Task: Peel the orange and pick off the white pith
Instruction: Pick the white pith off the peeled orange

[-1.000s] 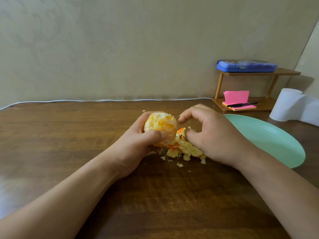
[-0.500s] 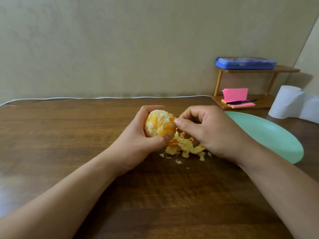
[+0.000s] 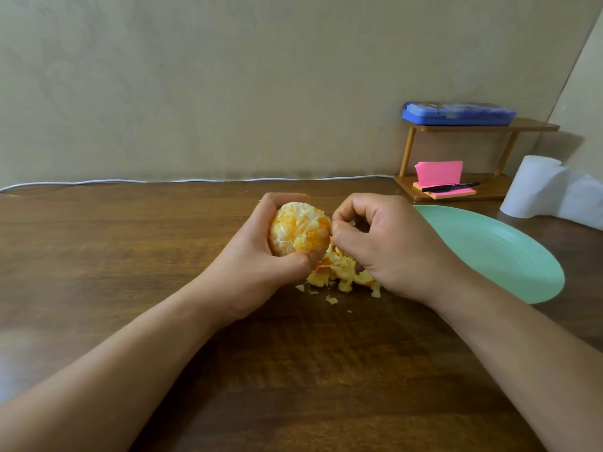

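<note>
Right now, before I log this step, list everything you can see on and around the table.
table: 1, brown wood, under everything
orange: 1, peeled, pith-flecked, held over table
peel: 1 pile, yellow-orange, table centre
plate: 1, green, table right
shelf: 1, wooden, far right
case: 1, blue, shelf top
notes: 1 pad, pink and orange, lower shelf
pen: 1, black, on notes
paper roll: 1, white, far right
cable: 1, white, table's far edge
left hand: 1, grips orange
right hand: 1, pinches orange's right side

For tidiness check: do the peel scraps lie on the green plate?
No, the peel scraps lie on the table, beside the plate.
</note>
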The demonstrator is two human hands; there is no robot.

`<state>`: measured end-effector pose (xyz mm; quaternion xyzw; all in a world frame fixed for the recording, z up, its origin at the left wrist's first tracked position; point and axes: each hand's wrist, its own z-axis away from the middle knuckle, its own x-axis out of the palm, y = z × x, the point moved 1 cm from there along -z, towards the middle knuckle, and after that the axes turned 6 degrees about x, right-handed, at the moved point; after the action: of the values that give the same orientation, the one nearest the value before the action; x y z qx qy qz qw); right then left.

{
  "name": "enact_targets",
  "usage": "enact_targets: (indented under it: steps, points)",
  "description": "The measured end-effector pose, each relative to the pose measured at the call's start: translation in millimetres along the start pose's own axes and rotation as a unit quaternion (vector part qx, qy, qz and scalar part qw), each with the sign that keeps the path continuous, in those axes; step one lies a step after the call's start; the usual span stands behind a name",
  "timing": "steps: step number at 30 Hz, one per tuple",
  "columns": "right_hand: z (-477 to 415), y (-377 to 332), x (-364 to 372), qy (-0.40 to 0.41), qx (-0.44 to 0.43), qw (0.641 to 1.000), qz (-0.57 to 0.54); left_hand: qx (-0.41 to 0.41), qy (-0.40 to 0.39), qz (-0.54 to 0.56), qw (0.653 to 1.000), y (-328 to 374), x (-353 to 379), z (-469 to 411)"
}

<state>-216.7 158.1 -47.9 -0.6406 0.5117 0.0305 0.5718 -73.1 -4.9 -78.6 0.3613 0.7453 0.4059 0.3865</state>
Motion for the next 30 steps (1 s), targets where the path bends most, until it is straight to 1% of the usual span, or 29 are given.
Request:
enact_targets:
  steps: [4, 8, 11, 15, 23, 30]
  points:
    - [-0.8, 0.3, -0.6, -0.008, -0.002, 1.0, -0.03, -0.007, -0.002, 0.025, 1.0, 0.8, -1.2, 0.7]
    - [-1.7, 0.7, -2.7, -0.015, -0.004, 0.997, -0.077, -0.037, -0.015, 0.1, 0.994, 0.8, -1.3, -1.1]
    - [-2.6, 1.2, -3.1, -0.025, 0.007, 0.991, -0.129, -0.053, -0.023, 0.169, 0.984, 0.3, -0.5, -3.5]
    - [-3.8, 1.7, -2.9, -0.033, 0.017, 0.986, -0.165, -0.052, -0.029, 0.245, 0.968, -1.0, -0.6, -3.4]
    - [-4.7, 4.6, -2.4, -0.028, 0.049, 0.97, -0.235, -0.041, -0.037, 0.325, 0.944, 1.1, -0.2, -3.5]
    - [-5.1, 3.0, -1.4, -0.038, 0.057, 0.961, -0.267, -0.052, -0.064, 0.39, 0.917, 4.4, -2.0, -2.1]
